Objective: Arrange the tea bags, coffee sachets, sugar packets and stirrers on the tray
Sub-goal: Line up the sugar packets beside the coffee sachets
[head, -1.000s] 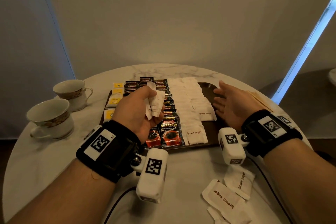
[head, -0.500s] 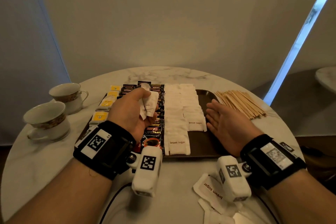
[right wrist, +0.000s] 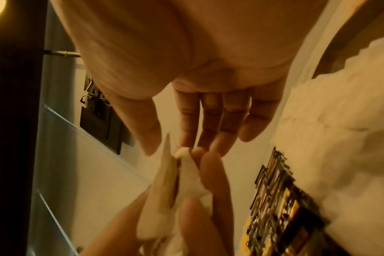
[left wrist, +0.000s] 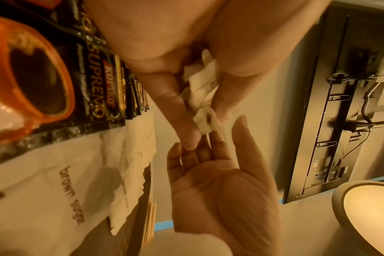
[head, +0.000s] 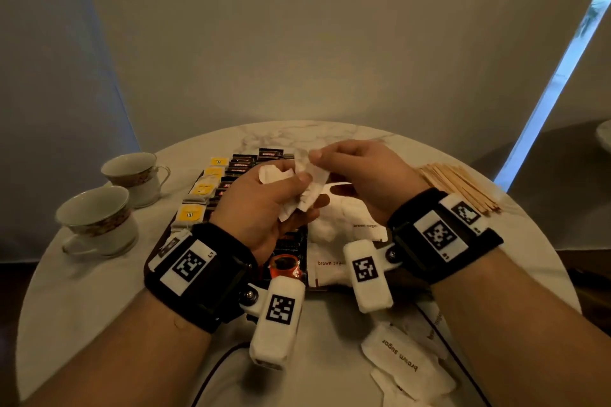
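My left hand (head: 307,192) is raised above the dark tray (head: 344,191) and grips a bunch of white sugar packets (head: 310,198) (left wrist: 203,90). My right hand (head: 317,157) meets it from the right and pinches the top edge of one packet (right wrist: 182,152) between thumb and fingertips. On the tray lie yellow tea bags (head: 201,190) at the left, black coffee sachets (head: 243,163) (left wrist: 94,78) in the middle, and rows of brown sugar packets (head: 330,269) (left wrist: 44,190). The hands and wrists hide much of the tray's right side.
A pile of wooden stirrers (head: 459,185) lies on the marble table to the right of the tray. Several loose sugar packets (head: 401,362) lie at the near right edge. Two teacups (head: 96,221) (head: 135,175) stand at the left.
My right hand has lifted from lying flat over the tray's right side and come across to the packets in my left hand. The left hand still holds its bunch.
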Tool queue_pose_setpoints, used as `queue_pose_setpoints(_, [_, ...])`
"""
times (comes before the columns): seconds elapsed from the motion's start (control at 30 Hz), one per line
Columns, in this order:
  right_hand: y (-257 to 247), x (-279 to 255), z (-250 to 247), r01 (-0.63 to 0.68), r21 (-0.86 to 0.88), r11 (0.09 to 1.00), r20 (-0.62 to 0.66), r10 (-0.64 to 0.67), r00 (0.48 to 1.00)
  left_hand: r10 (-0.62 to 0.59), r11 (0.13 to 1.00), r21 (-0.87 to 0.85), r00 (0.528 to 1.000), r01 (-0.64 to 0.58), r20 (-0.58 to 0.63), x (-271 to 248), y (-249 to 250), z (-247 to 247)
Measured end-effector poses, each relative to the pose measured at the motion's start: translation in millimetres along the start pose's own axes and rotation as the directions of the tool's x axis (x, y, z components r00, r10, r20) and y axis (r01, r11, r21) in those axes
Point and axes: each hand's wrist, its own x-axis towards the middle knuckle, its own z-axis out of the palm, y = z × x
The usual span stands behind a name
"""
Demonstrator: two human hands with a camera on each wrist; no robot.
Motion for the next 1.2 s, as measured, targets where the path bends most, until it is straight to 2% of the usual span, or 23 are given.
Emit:
queue_pose_setpoints(0.1, [11, -1, 4, -0.031, 0.081, 0.996, 0.041, 0.028, 0.999, 0.035, 0.999, 0.038, 0.999, -0.034, -0.015, 4, -3, -5])
queue_pose_setpoints(0.2, [21, -4, 2, -0.047, 0.142, 0.989, 0.059, 0.039, 0.998, 0.055, 0.995, 0.084, 0.998, -0.057, 0.019, 5, -7, -6])
queue_pose_setpoints(0.33, [24, -7, 0, -0.056, 0.262, 0.964, 0.108, 0.029, 0.994, 0.084, 0.995, 0.046, 0.996, -0.085, 0.015, 4, -9, -3])
queue_pose_setpoints(0.4, [25, -8, -1, -0.061, 0.269, 0.961, 0.124, 0.028, 0.992, 0.104, 0.994, 0.015, 0.994, -0.104, -0.016, 5, -8, -2])
queue_pose_setpoints(0.67, [23, -5, 0, -0.043, 0.434, 0.900, 0.020, 0.038, 0.999, 0.081, 0.994, -0.055, 0.983, -0.091, -0.162, 11, -2, -9])
queue_pose_setpoints(0.73, [24, -6, 2, -0.025, 0.420, 0.907, 0.009, 0.023, 1.000, 0.082, 0.996, -0.019, 0.979, -0.087, -0.185, 12, -2, -9])
queue_pose_setpoints(0.93, [29, -9, 8, 0.058, 0.279, 0.958, 0.023, -0.067, 0.997, 0.027, 0.996, 0.089, 1.000, -0.027, 0.001, 3, -2, -4])
queue_pose_setpoints(1.0, [29, -9, 8, 0.084, 0.259, 0.962, 0.003, -0.088, 0.996, 0.028, 0.993, 0.114, 1.000, -0.027, -0.008, 4, -4, -3])
queue_pose_setpoints(1.1, [29, -6, 5, 0.128, 0.244, 0.961, -0.091, -0.109, 0.990, 0.028, 0.994, 0.103, 0.997, -0.020, -0.077, 7, -6, -5])
queue_pose_setpoints(1.13, [28, -5, 3, 0.126, 0.253, 0.959, -0.095, -0.105, 0.990, 0.035, 0.995, 0.094, 0.995, -0.027, -0.093, 8, -5, -6])
queue_pose_setpoints(1.2, [27, -6, 0, 0.074, 0.266, 0.961, -0.017, -0.072, 0.997, 0.064, 0.995, 0.085, 0.992, -0.056, -0.107, 9, -5, -7])
